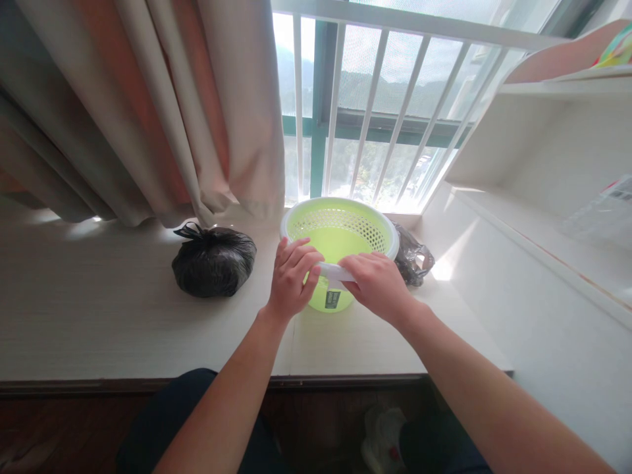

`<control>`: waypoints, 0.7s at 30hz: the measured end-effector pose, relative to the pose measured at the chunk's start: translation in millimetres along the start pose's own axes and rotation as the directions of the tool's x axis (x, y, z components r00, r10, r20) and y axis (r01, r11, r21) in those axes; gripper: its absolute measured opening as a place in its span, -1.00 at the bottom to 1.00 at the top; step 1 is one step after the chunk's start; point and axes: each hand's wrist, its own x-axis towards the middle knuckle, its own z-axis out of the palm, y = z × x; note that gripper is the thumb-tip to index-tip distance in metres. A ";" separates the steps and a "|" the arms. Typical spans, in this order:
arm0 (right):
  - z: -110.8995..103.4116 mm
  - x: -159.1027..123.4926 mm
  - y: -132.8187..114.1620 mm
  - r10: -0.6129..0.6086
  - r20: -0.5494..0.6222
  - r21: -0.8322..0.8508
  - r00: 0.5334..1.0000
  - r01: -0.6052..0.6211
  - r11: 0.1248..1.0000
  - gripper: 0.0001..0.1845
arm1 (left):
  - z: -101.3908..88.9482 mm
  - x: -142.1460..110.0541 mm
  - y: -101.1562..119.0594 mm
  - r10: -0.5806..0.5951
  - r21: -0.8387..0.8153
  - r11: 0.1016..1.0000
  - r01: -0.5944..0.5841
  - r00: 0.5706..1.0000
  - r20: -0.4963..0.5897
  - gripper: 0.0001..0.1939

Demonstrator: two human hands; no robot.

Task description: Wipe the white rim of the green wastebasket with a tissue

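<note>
A lime-green perforated basket (345,227) with a white rim stands on the white windowsill ledge (99,316) below the window. My left hand (292,280) grips the near rim from the left, fingers curled over it. My right hand (376,283) holds the same near rim from the right, fingers closed on the white band. A dark label shows on the basket's front wall between my hands. The basket's inside looks bare as far as I can see.
A tied black plastic bag (213,262) lies left of the basket. A crumpled dark bag (413,255) sits behind its right side. Beige curtains (162,112) hang at left, white window bars (375,112) behind, white shelves (553,151) at right.
</note>
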 end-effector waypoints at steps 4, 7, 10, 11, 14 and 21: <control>0.2 -1.0 0.6 -0.001 -0.004 -0.003 1.000 0.001 1.000 -0.92 | -0.1 0.8 -0.7 -0.011 0.003 1.000 0.011 1.000 0.012 -0.70; 0.1 -1.4 1.3 0.004 0.001 -0.001 1.000 -0.004 1.000 -0.92 | -0.2 0.8 -1.1 -0.008 0.000 1.000 0.008 1.000 0.010 -0.70; -0.3 -1.9 1.9 0.003 0.004 0.000 1.000 -0.003 1.000 -0.91 | -0.4 0.7 -1.4 -0.002 0.000 1.000 0.002 1.000 0.011 -0.71; -0.4 -2.0 2.0 0.000 0.002 0.002 1.000 0.000 1.000 -0.92 | -0.5 0.7 -1.5 0.002 -0.003 1.000 -0.002 1.000 0.009 -0.72; -0.4 -2.1 2.4 -0.006 -0.009 0.003 1.000 0.006 1.000 -0.93 | -0.5 0.9 -2.1 0.009 -0.010 1.000 -0.009 1.000 0.004 -0.73; -0.1 -2.8 4.8 -0.009 -0.026 0.011 1.000 0.009 1.000 -0.89 | -0.5 0.4 -3.4 -0.006 0.002 1.000 0.006 1.000 0.021 -0.69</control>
